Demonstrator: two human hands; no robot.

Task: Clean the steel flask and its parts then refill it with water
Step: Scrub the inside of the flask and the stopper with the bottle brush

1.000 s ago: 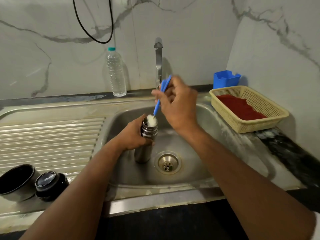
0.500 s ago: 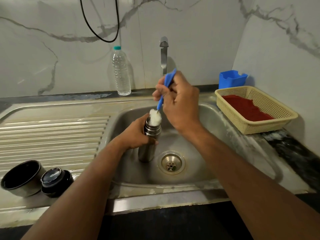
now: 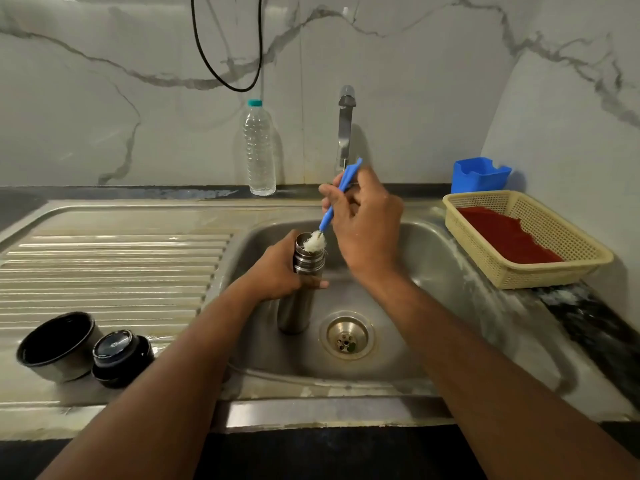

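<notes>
From the head view, the left hand (image 3: 277, 271) wraps the steel flask (image 3: 299, 292), upright in the sink (image 3: 433, 271) just left of the drain (image 3: 347, 337). The right hand (image 3: 363, 216) pinches the blue brush (image 3: 337, 199), its white bristles at the flask's mouth. Risk: a hard scrub could tip the flask or flick suds. The cup (image 3: 59, 344) and stopper (image 3: 119, 355) wait near left on the drainboard.

Blue-handled white brush (image 3: 335, 199), silver flask (image 3: 300, 289), yellow basket (image 3: 561, 268) with red cloth (image 3: 502, 237), grey-veined white wall (image 3: 104, 98).

One camera on the person's head looks forward and down, close over the shiny steel sink (image 3: 433, 258).
</notes>
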